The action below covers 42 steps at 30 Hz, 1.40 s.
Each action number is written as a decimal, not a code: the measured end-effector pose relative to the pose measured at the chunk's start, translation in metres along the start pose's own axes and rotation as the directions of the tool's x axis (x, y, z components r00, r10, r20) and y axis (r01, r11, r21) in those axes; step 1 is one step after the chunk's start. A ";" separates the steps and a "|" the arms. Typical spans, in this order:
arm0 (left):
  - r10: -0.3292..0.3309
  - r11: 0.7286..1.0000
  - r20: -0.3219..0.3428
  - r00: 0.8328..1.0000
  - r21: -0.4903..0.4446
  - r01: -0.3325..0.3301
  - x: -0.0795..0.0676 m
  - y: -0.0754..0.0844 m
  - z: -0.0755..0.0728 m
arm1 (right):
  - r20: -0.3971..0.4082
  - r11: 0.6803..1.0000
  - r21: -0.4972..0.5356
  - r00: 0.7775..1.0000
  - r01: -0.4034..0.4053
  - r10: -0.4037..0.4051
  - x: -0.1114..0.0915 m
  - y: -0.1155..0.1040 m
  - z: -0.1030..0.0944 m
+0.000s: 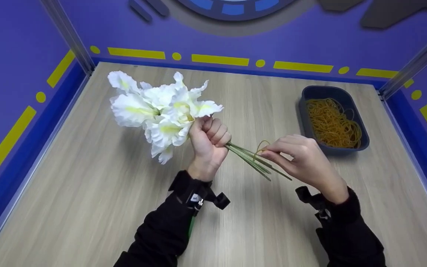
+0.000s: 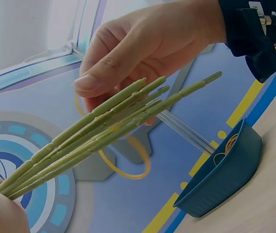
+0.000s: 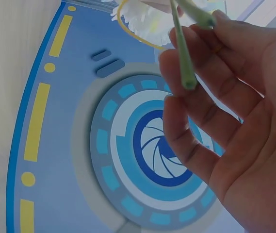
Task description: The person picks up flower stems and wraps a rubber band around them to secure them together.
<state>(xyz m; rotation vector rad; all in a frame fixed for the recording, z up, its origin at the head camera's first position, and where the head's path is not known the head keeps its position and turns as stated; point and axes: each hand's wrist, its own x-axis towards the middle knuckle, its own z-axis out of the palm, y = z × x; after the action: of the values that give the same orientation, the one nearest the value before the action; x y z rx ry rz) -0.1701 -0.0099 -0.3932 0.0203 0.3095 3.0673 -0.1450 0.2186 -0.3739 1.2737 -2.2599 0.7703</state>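
Note:
A bunch of white artificial flowers (image 1: 165,111) with yellow-green centres is held up by my left hand (image 1: 209,142), which grips the stems just below the blooms. The green stems (image 1: 252,159) stick out of the fist toward the lower right, their ends spread a little. Thumb and fingertips of my right hand (image 1: 306,159) pinch a yellow rubber band (image 1: 261,145) beside the stems. In the left wrist view a loop of the rubber band (image 2: 128,175) hangs below the stems (image 2: 89,136). The right wrist view shows stem ends (image 3: 188,80) in front of the right fingers.
A dark plastic box (image 1: 363,141) full of yellow rubber bands (image 1: 334,122) stands at the right of the wooden table (image 1: 87,207). Blue-purple panels (image 1: 213,44) with yellow marks enclose the table at the back and both sides.

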 end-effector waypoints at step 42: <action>0.004 0.962 0.228 0.974 -0.267 0.059 -0.007 0.027 0.010 | 0.206 0.985 0.128 0.975 -0.115 0.087 -0.002 0.011 0.065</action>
<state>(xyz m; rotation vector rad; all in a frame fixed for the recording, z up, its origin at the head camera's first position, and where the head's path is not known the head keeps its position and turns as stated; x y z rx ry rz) -0.1645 -0.0346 -0.3782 0.3471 -0.1255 3.0085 -0.1599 0.1818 -0.4266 1.3624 -2.4853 0.8849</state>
